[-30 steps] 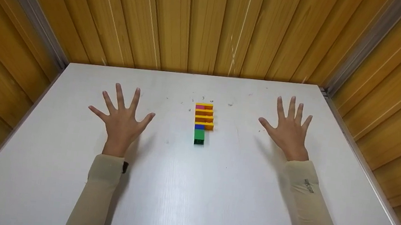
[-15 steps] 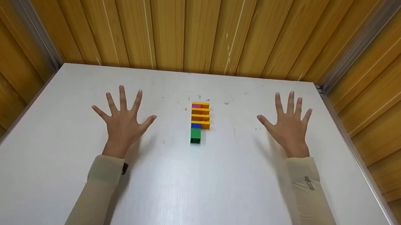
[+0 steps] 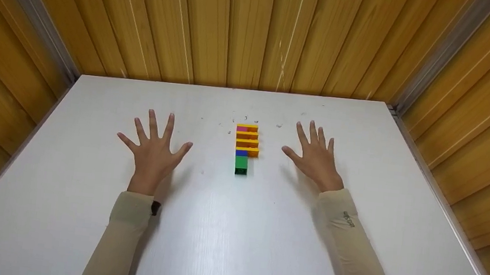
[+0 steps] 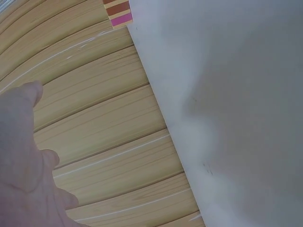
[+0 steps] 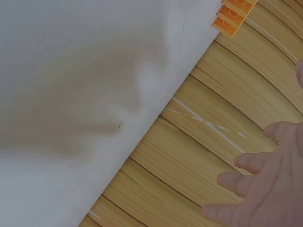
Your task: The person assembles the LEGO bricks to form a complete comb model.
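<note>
A small structure of toy building bricks stands on the white table in the head view. Its orange-yellow part [image 3: 251, 143] has several crosswise ridges, with a pink brick [image 3: 242, 129] at the far end. Toward the near end come a blue brick [image 3: 241, 153] and a green brick [image 3: 241, 161]. My left hand [image 3: 151, 159] is to its left, fingers spread and straight, holding nothing. On the other side my right hand [image 3: 316, 161], likewise spread, is closer to the bricks but apart from them. Both wrist views catch only a corner of the structure [image 4: 120, 19] [image 5: 232, 20].
The white table [image 3: 215, 243] carries small dark marks [image 3: 247, 118] beyond the bricks. Wood-patterned panels [image 3: 247, 33] rise behind it and on both sides, with grey metal posts in the corners. Shadows of both hands fall on the tabletop.
My right hand has moved left, toward the bricks, and slightly nearer to me. The left hand has shifted only a little. The bricks stay in place while the head view sways slightly.
</note>
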Demonstrator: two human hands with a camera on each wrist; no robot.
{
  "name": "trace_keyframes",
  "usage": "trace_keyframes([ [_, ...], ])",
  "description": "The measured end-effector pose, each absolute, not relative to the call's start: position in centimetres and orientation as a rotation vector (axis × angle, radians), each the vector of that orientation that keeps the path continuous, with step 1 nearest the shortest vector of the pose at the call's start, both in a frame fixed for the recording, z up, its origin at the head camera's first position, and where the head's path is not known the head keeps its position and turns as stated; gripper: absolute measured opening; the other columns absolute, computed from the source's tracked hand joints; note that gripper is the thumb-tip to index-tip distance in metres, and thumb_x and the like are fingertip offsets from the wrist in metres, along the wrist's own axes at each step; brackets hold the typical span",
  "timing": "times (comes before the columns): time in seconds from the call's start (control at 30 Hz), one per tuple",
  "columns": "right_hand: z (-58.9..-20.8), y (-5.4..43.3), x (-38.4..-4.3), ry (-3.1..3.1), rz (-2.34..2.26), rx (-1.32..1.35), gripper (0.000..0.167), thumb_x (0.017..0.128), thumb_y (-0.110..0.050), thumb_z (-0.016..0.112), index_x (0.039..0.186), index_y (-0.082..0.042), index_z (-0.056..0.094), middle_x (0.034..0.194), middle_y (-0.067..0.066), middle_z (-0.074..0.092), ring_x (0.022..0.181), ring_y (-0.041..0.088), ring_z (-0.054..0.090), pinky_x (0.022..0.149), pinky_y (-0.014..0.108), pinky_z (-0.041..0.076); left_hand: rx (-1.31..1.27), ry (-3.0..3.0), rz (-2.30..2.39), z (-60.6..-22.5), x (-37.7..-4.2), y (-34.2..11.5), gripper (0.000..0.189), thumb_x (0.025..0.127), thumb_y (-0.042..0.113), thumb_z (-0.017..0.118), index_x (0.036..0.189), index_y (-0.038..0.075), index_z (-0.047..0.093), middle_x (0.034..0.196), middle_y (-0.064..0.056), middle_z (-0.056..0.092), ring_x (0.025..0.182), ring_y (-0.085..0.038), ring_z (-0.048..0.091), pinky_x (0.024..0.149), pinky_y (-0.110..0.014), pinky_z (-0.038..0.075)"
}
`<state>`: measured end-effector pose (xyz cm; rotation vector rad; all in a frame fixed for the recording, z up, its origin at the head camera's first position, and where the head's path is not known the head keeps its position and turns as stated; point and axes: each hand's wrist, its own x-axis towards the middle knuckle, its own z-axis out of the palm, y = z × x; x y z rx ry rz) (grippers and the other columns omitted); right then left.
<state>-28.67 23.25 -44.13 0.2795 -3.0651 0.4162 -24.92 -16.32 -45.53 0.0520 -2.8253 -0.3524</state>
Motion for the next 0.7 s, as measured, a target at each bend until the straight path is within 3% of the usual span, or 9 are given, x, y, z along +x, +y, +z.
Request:
trace_keyframes([
  [0.27,-42.1,25.6,-29.1,-2.878,0.340,0.182,0.089,0.088,-0.074,0.034,0.156,-0.026,0.004,0.162,0.018,-0.003,0.148,0.041,-0.004,0.113,0.068,-0.007,0.095,-2.759,-0.307,-45.4,-24.7,-17.7,0.088,0.084,0.077,0.037,0.155,0.031,0.015,0.162,-0.018,0.000,0.143,-0.054,-0.004,0.098,-0.080,-0.015],
  [0.5,-40.1,38.8,-15.8,-2.811,0.242,-0.465,0.093,0.086,-0.078,0.032,0.156,-0.025,0.000,0.161,0.018,-0.009,0.146,0.044,-0.007,0.110,0.071,-0.011,-0.443,-2.748,-0.422,-45.2,-29.5,-7.6,0.088,0.084,0.078,0.036,0.155,0.032,0.013,0.162,-0.017,-0.005,0.143,-0.054,-0.006,0.098,-0.080,-0.016],
  [0.7,-38.6,43.7,-1.3,-2.684,0.109,-0.939,0.094,0.086,-0.077,0.033,0.155,-0.025,-0.002,0.160,0.018,-0.012,0.146,0.045,-0.008,0.109,0.072,-0.012,-0.878,-2.679,-0.510,-45.3,-30.5,2.4,0.088,0.084,0.078,0.036,0.155,0.032,0.013,0.162,-0.018,-0.003,0.142,-0.056,-0.002,0.098,-0.081,-0.016],
])
